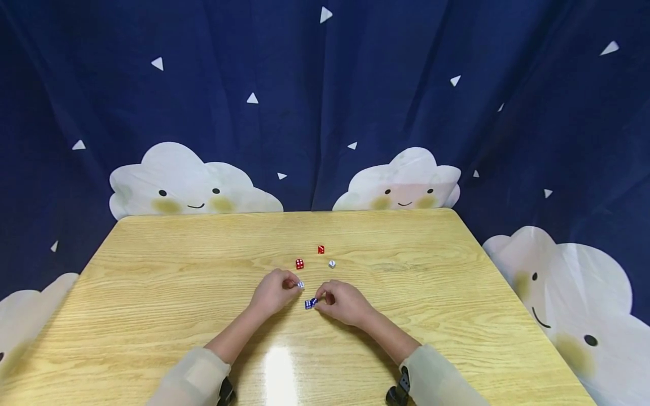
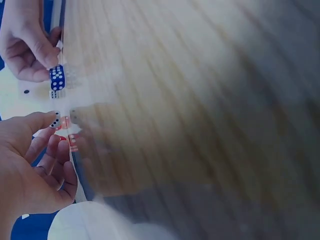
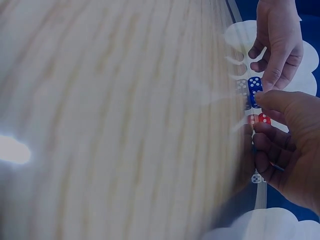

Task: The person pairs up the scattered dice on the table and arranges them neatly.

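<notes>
At the left, a pale sleeve (image 1: 190, 376) reaches in from the bottom edge over the wooden table (image 1: 132, 293), with a black wrist device (image 1: 226, 391) at its cuff. From it the left forearm (image 1: 235, 338) slants up and to the right, and the left hand (image 1: 273, 293) bends inward at the wrist. Its thumb and index finger pinch a white die (image 1: 301, 285); in the left wrist view the other fingers curl loosely, slightly apart from one another.

Just beyond that hand, a red die (image 1: 299, 264) lies on the table. To the right of the pinched white die and nearer the person are two blue dice side by side, the left blue die (image 1: 307, 304) and the right blue die (image 1: 314, 301); whether they touch is hard to tell. Farther back sits a second red die (image 1: 321, 250), and to its right, a little nearer, another white die (image 1: 332, 264).

The right hand (image 1: 346, 303) comes next, turned toward the left hand, the two close but apart. Its thumb and index finger pinch the right blue die, the remaining fingers curled in behind. The right forearm (image 1: 391, 335) slants down and to the right into the other pale sleeve (image 1: 442, 378), where a second black device (image 1: 398, 390) sits at the cuff.
</notes>
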A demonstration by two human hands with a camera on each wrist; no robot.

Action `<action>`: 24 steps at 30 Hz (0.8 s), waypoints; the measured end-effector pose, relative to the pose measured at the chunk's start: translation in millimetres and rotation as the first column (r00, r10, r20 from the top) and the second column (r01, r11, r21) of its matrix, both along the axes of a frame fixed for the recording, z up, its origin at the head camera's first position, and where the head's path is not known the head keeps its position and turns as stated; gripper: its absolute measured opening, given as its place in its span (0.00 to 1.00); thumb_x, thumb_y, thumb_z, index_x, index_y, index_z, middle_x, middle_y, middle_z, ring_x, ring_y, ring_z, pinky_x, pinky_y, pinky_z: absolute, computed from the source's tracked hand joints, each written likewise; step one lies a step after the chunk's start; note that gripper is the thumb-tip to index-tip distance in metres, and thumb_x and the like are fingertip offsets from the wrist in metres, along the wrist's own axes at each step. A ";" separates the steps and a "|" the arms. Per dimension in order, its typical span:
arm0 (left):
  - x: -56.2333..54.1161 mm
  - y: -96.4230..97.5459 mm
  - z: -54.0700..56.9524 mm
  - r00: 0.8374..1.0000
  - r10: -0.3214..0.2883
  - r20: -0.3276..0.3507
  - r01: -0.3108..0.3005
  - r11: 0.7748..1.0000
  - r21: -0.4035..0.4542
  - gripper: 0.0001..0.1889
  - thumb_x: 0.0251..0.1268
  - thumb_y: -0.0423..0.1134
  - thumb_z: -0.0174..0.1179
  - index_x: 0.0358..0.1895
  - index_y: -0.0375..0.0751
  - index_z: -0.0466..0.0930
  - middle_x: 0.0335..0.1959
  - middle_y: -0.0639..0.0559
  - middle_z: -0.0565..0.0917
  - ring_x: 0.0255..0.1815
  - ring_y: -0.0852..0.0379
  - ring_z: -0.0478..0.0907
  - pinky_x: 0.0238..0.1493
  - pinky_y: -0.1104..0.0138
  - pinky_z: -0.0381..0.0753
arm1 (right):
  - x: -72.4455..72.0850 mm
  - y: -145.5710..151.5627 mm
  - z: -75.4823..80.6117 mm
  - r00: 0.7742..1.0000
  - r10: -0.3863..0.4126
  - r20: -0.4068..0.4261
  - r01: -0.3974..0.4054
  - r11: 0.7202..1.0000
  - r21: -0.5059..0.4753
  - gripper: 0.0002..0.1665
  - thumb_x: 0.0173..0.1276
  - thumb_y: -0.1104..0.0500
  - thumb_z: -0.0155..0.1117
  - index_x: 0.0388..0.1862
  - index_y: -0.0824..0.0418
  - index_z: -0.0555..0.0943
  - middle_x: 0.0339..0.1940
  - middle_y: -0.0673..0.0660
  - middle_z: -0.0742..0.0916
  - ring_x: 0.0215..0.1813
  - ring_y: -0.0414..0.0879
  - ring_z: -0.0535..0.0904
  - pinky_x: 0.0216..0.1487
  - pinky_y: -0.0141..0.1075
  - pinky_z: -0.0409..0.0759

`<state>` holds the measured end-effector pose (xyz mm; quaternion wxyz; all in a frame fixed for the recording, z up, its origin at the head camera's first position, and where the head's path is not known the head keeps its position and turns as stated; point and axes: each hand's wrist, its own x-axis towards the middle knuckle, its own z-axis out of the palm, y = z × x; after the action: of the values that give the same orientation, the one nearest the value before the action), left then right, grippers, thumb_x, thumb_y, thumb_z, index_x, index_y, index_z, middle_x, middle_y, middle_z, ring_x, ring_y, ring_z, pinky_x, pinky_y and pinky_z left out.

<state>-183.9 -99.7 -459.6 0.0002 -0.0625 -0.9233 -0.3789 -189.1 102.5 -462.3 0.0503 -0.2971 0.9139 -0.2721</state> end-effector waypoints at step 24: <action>2.5 6.3 -8.8 0.999 -0.033 -0.013 0.033 0.999 0.003 0.05 0.53 0.37 0.66 0.33 0.44 0.82 0.29 0.53 0.77 0.31 0.60 0.71 0.35 0.67 0.70 | -0.5 0.3 -2.1 1.000 0.003 -0.005 -0.003 1.000 -0.009 0.08 0.59 0.53 0.67 0.36 0.53 0.81 0.22 0.43 0.75 0.24 0.33 0.67 0.26 0.26 0.67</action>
<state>-181.4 -93.4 -468.5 0.0000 -0.0799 -0.9216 -0.3799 -189.6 102.8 -464.4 0.0472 -0.2995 0.9122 -0.2757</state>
